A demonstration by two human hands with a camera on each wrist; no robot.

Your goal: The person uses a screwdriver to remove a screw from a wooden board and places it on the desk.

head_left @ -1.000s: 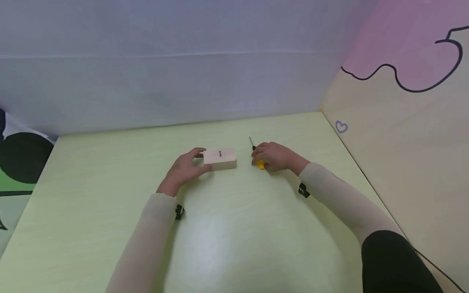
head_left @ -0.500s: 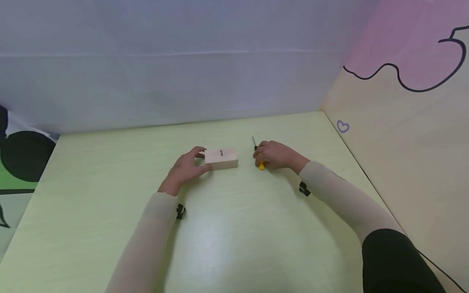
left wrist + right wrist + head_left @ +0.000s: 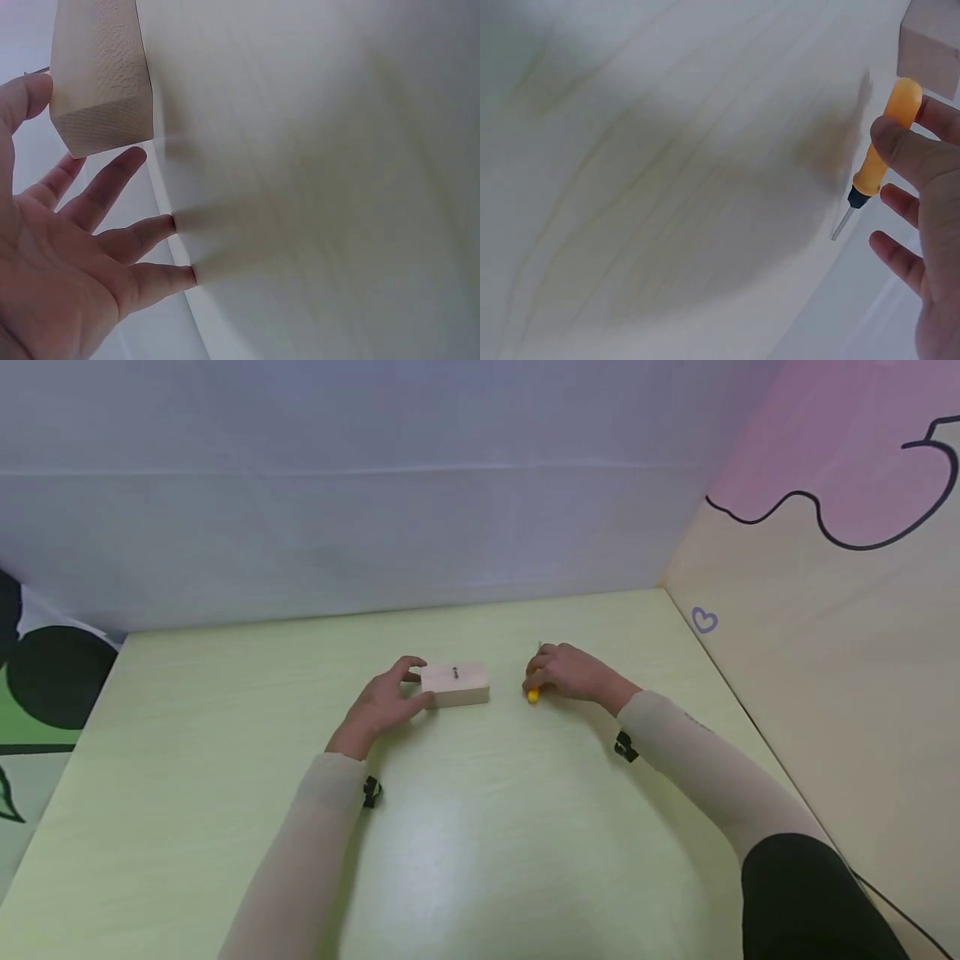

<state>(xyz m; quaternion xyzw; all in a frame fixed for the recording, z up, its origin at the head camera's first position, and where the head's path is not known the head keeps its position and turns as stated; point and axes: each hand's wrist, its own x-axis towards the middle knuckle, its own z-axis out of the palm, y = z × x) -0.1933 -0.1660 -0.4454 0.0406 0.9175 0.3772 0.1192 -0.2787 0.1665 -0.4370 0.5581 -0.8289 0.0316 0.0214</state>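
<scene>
A pale wooden block (image 3: 461,697) lies on the table in the head view, a small dark screw (image 3: 455,672) standing up from its top face. My left hand (image 3: 377,703) holds its left end between thumb and fingers; the other fingertips touch the table in the left wrist view. To the right of the block, my right hand (image 3: 576,675) pinches a screwdriver by its yellow handle (image 3: 871,169). The right wrist view shows its black collar and short metal shaft, tilted over the table. In the head view the hand hides most of it.
The pale table (image 3: 480,818) meets a grey-white wall (image 3: 337,543) at the back and a decorated panel (image 3: 840,635) on the right. A dark cable (image 3: 892,910) runs along the lower right.
My right hand has lifted the screwdriver slightly and turned it, so its shaft now shows less past the fingers. The left hand and block hold still, apart from a slight view shift.
</scene>
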